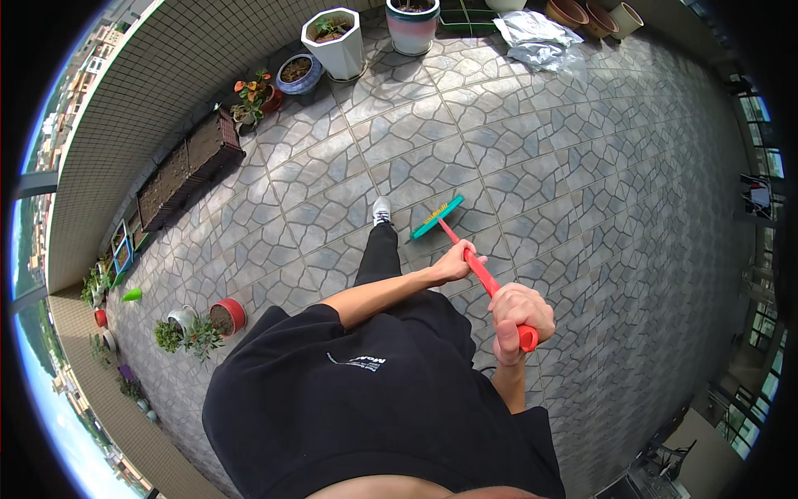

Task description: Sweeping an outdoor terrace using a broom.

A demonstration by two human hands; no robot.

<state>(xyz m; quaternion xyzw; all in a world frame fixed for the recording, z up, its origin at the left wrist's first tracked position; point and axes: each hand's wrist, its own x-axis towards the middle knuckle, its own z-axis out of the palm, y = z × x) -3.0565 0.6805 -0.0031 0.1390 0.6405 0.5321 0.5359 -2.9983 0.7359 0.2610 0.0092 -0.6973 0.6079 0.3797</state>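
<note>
A push broom with a red handle (484,276) slants across the space in front of me. Both of my hands are wrapped around that handle. My left hand (457,262) grips it lower down, nearer the brush. Close to the handle's top end, my right hand (522,315) has its fingers curled over it. The teal broom head (430,224) with yellow bristles is tilted, low over the stone-patterned tile floor (536,168); whether the bristles touch the tiles I cannot tell. My white shoe (381,211) is just left of the head.
Along the tiled parapet wall (181,68) are a long brown planter (187,168), a white octagonal pot (334,47) and other potted plants. Plastic bags (539,37) lie at the far side. A red pot (228,316) and a watering can (182,317) stand to my left.
</note>
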